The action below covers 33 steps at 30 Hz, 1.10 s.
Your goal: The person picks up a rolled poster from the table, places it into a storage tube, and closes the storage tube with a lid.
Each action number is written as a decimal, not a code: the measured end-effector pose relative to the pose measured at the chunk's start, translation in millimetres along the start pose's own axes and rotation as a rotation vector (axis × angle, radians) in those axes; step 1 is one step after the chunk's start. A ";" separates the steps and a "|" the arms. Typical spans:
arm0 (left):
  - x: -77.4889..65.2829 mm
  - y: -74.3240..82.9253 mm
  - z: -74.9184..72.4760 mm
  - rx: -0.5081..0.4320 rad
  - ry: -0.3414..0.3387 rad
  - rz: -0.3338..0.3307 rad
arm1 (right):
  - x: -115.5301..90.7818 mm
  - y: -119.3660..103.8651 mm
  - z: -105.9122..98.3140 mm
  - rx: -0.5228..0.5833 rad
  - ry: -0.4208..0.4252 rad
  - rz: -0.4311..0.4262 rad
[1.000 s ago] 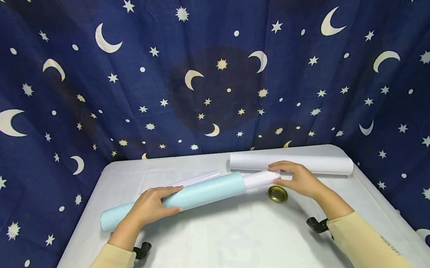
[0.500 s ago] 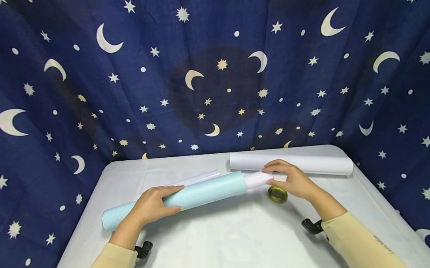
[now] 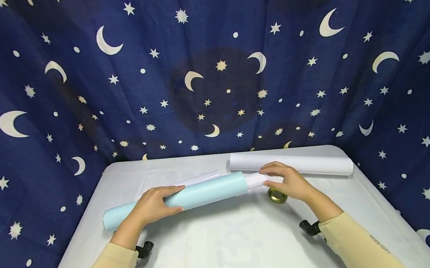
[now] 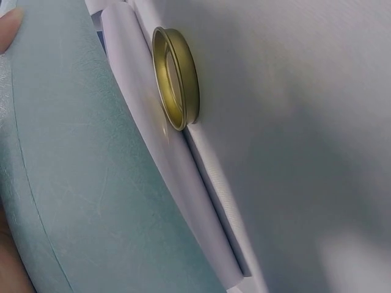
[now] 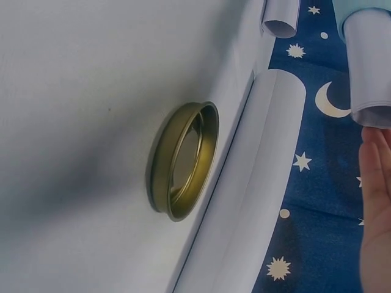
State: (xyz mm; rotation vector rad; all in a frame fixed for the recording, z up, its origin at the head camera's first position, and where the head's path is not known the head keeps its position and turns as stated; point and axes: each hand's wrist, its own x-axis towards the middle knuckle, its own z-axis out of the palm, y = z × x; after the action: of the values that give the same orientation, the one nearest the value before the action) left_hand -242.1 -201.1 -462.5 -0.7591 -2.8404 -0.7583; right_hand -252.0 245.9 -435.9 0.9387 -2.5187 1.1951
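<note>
My left hand [image 3: 153,206] grips a light blue tube [image 3: 209,191], held slantwise above the table. Out of the tube's right end sticks a short length of rolled white paper [image 3: 254,180]. Fingers and thumb of my right hand [image 3: 292,182] hold that roll at its outer end. In the right wrist view the roll's hollow end [image 5: 372,113] shows, with fingertips partly hidden behind it. A gold round metal lid [image 3: 277,195] lies on the table below my right hand, its hollow side up. The left wrist view shows the tube's blue side [image 4: 91,159] close up.
A thick white paper roll [image 3: 320,164] lies along the back right of the white-covered table [image 3: 196,258]. Behind the tube lies a thinner white roll [image 3: 200,178]. A dark blue curtain [image 3: 223,63] with moons and stars hangs around the table.
My right hand has moved left, and the white paper roll has slid further into the blue tube, so less sticks out. My left hand and the tube have hardly moved.
</note>
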 end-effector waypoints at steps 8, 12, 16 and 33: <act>0.4 -0.8 0.6 0.001 0.000 0.010 | 1.2 -13.9 2.4 0.036 0.001 0.022; 0.1 -0.6 0.8 0.001 -0.002 0.007 | 1.0 -14.9 5.9 0.025 0.000 0.021; 0.1 -0.2 1.1 -0.002 -0.003 0.007 | 1.2 -15.4 7.4 0.014 0.005 0.011; 1.0 0.0 0.8 -0.009 -0.001 0.012 | 5.7 -15.5 11.3 0.202 -0.040 0.108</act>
State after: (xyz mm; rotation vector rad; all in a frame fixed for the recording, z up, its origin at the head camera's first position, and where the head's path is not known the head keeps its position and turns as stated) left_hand -243.0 -200.2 -463.0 -0.7779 -2.8322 -0.7700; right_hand -245.8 227.5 -431.2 0.8869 -2.5449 1.5007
